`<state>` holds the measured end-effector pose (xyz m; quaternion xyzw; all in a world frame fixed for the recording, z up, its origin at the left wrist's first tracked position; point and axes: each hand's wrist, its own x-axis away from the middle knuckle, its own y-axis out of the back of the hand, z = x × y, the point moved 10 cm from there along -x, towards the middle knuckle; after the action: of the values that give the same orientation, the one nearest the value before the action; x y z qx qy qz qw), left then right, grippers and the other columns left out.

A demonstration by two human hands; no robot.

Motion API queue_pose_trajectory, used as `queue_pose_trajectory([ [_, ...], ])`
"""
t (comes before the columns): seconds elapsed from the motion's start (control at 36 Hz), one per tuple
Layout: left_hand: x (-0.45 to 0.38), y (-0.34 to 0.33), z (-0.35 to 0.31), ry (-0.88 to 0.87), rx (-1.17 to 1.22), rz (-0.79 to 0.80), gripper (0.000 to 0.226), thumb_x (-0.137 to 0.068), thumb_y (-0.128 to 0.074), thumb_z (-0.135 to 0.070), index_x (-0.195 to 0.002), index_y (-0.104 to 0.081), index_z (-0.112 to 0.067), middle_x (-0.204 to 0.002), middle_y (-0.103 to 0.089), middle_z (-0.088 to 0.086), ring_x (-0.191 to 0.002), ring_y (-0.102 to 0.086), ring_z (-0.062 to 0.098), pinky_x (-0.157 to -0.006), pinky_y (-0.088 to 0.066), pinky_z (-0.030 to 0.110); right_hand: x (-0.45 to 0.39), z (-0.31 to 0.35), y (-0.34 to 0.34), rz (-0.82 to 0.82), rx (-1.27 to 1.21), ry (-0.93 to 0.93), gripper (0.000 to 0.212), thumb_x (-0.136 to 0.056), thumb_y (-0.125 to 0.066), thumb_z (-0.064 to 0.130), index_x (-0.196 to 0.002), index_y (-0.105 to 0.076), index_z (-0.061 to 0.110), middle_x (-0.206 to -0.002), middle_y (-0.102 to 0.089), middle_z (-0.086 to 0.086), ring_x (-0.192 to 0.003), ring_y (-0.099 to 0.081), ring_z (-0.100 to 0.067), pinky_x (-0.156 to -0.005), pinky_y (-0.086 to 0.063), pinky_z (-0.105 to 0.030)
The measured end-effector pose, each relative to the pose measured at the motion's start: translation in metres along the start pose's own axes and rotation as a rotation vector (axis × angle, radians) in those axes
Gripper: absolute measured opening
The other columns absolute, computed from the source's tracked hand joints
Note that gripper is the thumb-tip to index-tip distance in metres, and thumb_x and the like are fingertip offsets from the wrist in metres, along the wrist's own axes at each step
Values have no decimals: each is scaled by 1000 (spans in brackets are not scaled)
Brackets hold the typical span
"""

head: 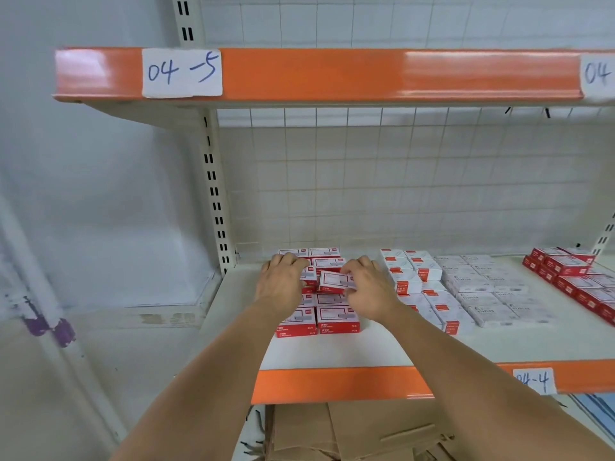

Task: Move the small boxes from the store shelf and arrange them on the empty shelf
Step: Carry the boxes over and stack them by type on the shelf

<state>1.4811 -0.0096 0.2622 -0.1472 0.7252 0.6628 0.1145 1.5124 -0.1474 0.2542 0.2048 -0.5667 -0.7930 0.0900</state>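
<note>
Both grips are busy: my right hand is pinching a tilted red-and-white box by its right end, and my left hand has fingers curled over a box on the red stack at 9 o'clock of it. So the held box sits just above that stack on the shelf. At 3 o'clock there's a white box group, then pale staples boxes, then more red ones. Handwritten tag reads 04-5 up at 11 o'clock.
</note>
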Motion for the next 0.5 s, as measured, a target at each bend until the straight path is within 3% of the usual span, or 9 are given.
queue_pose_trajectory([
  [0.28,-5,-9,5,-20,59,14,45,-98,-48,-19,-141,-42,-27,-143,-43,-5,-134,-31,17,-112,-20,31,-18,0,-4,-1,93,-2,51,-91,-54,20,-140,-40,22,-138,-43,-2,-127,-37,-21,-104,-34,-36],
  [0.5,1,-9,7,-7,101,0,41,-97,-52,-22,-138,-48,-25,-137,-46,-5,-129,-36,16,-108,-29,30,-16,6,-7,-36,42,23,49,-93,-53,22,-140,-40,24,-139,-44,-1,-126,-41,-19,-105,-33,-36],
])
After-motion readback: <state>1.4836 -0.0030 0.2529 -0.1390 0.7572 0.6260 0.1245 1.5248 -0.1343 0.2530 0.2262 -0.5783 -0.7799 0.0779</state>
